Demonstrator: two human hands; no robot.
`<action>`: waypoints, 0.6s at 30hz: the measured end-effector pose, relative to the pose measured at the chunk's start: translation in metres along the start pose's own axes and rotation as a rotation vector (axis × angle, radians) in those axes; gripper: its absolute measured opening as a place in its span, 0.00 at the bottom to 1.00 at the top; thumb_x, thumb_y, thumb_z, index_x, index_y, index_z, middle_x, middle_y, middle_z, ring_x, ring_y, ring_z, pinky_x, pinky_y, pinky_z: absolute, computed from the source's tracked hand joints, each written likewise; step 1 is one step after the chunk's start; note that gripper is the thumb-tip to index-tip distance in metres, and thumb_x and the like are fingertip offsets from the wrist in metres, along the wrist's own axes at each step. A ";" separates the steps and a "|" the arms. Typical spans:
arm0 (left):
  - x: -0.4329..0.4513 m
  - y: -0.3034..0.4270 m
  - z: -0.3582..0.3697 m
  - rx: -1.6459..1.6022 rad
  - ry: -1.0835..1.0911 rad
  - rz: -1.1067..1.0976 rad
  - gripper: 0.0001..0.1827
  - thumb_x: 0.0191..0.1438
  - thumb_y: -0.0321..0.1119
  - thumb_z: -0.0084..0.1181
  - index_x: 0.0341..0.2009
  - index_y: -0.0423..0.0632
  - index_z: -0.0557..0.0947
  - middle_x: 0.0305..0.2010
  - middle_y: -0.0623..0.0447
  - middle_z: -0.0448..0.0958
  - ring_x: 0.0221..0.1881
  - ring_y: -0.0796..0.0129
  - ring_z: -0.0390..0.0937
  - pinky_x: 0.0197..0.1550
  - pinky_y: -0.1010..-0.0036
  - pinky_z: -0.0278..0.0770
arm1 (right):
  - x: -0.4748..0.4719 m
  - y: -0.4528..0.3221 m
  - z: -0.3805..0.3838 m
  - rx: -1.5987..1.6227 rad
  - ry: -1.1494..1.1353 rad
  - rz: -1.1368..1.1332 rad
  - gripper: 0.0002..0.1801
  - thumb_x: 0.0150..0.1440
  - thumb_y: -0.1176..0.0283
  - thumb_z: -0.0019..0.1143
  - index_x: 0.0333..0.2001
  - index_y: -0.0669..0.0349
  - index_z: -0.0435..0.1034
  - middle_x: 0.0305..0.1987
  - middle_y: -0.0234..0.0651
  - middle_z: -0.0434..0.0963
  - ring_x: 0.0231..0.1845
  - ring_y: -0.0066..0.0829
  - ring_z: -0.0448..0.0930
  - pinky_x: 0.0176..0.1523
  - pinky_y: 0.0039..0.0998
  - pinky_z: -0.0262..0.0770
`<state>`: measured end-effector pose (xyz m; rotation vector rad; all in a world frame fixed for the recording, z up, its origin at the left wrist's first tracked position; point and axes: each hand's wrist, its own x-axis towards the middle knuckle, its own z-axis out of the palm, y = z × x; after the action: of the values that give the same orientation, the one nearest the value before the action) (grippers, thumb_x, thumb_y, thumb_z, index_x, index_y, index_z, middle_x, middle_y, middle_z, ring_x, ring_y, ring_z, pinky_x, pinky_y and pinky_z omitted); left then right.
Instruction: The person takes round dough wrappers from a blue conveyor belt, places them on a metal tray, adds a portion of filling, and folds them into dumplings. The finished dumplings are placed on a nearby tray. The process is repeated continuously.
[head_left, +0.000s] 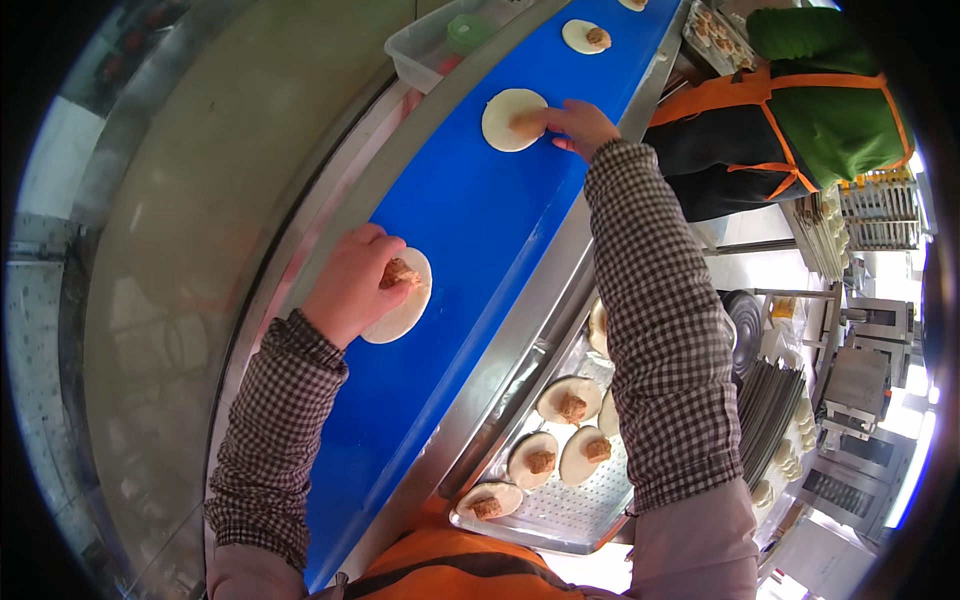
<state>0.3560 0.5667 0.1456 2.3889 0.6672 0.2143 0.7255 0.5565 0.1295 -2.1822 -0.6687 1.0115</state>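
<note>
On the blue conveyor belt (450, 195), my left hand (352, 277) has its thumb and fingers around a lump of brown filling (400, 274). This lump is over a round flat dough disc (397, 319), partly covered by the hand. Farther up the belt, my right hand (581, 127) pinches another lump of filling (528, 123) at its fingertips, over a second dough disc (501, 112). That lump is blurred. Beyond it lies a disc (576, 34) with filling on its right side, and part of one more at the top edge.
Beside the belt, a perforated metal tray (592, 487) holds several filled dough discs. A clear plastic bin (412, 56) with a green-lidded container (469, 34) stands across the belt. A co-worker (750, 135) in a dark apron is at upper right, near another tray (716, 37).
</note>
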 end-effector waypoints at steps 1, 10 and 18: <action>-0.004 -0.004 -0.001 0.029 -0.014 0.018 0.20 0.43 0.31 0.61 0.43 0.41 0.76 0.43 0.45 0.72 0.47 0.52 0.70 0.50 0.64 0.70 | 0.004 -0.004 0.002 -0.042 -0.081 0.029 0.39 0.48 0.55 0.64 0.57 0.69 0.62 0.48 0.36 0.71 0.44 0.27 0.70 0.47 0.25 0.71; -0.034 -0.014 -0.022 0.059 -0.424 -0.022 0.22 0.35 0.32 0.68 0.36 0.44 0.72 0.39 0.47 0.68 0.40 0.52 0.68 0.43 0.65 0.69 | -0.032 0.002 0.057 -0.466 0.058 -0.403 0.52 0.33 0.46 0.72 0.58 0.63 0.61 0.48 0.48 0.75 0.50 0.42 0.76 0.51 0.38 0.74; -0.097 -0.010 -0.019 0.161 -0.394 0.102 0.26 0.29 0.29 0.70 0.35 0.44 0.71 0.34 0.45 0.68 0.35 0.53 0.68 0.37 0.64 0.69 | -0.121 0.017 0.123 -0.467 0.296 -0.451 0.24 0.37 0.61 0.66 0.37 0.63 0.73 0.35 0.48 0.75 0.38 0.44 0.77 0.42 0.39 0.75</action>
<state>0.2625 0.5334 0.1556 2.5180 0.3891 -0.2732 0.5613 0.5057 0.1131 -2.3361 -1.2743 0.3084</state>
